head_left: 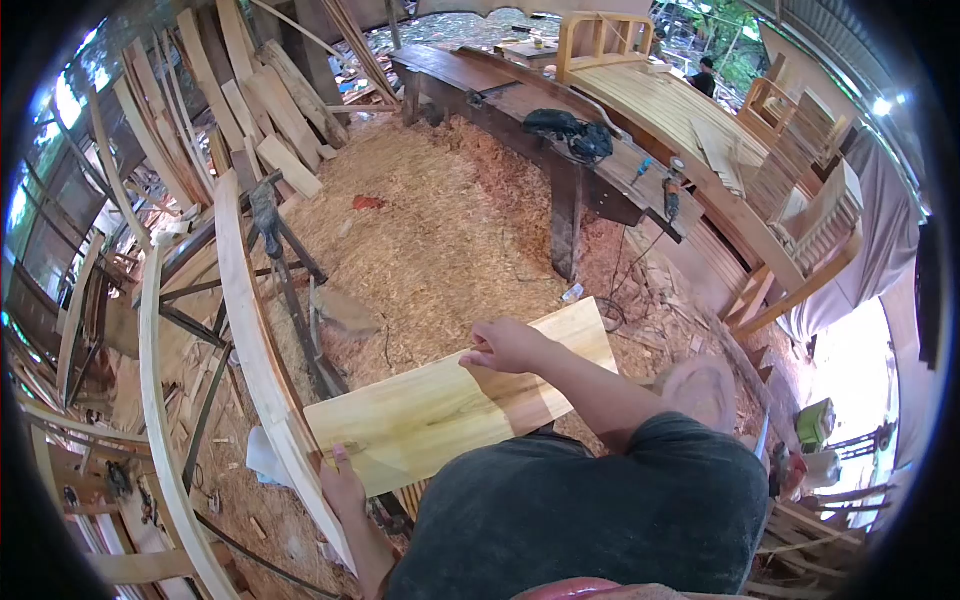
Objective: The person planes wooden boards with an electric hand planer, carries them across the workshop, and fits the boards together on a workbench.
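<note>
A wide, pale wooden board [430, 425] with a darker grain patch lies across in front of my body. My left hand [343, 484] grips its lower left end, thumb on the top face. Above the board's upper edge, right of its middle, is my right hand [503, 346], fingers curled together; whether anything small is between them cannot be made out. A long pale plank [250, 320] runs beside the board's left end, close to my left hand.
A dark workbench [520, 105] holds power tools. Behind it stands a slatted wooden bed frame [665, 100]. Planks [285, 105] lean at the back left. Metal stands [290, 250] support long timber at left. Wood shavings [430, 220] cover the floor. Another person [704, 78] is far back.
</note>
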`<control>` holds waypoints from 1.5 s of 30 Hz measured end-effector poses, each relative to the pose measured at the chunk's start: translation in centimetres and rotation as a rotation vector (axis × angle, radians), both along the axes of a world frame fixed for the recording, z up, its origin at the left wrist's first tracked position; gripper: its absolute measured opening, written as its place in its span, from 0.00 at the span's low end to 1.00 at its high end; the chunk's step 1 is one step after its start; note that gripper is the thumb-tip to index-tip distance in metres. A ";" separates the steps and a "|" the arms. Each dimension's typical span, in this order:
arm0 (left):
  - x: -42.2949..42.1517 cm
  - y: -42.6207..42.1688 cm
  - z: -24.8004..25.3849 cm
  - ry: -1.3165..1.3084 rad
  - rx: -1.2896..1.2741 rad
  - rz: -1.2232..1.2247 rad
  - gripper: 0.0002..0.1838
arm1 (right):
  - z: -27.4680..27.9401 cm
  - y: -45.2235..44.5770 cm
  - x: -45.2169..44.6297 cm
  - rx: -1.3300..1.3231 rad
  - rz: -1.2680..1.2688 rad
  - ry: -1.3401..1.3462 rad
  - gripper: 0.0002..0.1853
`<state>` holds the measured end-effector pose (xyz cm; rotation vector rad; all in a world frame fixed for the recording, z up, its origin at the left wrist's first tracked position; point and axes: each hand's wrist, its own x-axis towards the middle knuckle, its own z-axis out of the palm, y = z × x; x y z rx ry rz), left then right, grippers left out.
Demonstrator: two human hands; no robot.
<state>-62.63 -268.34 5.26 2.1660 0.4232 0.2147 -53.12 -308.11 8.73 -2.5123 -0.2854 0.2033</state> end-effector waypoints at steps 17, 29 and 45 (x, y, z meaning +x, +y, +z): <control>-1.1 0.1 0.0 -0.004 -0.064 0.053 0.30 | 0.7 1.5 1.8 -0.039 0.065 0.115 0.32; -0.2 0.1 0.6 0.144 -0.072 -0.055 0.33 | 0.9 0.5 0.7 -0.052 0.033 0.113 0.31; -0.5 -0.4 0.5 0.060 -0.087 -0.014 0.31 | 1.0 0.5 0.8 -0.074 0.044 0.144 0.31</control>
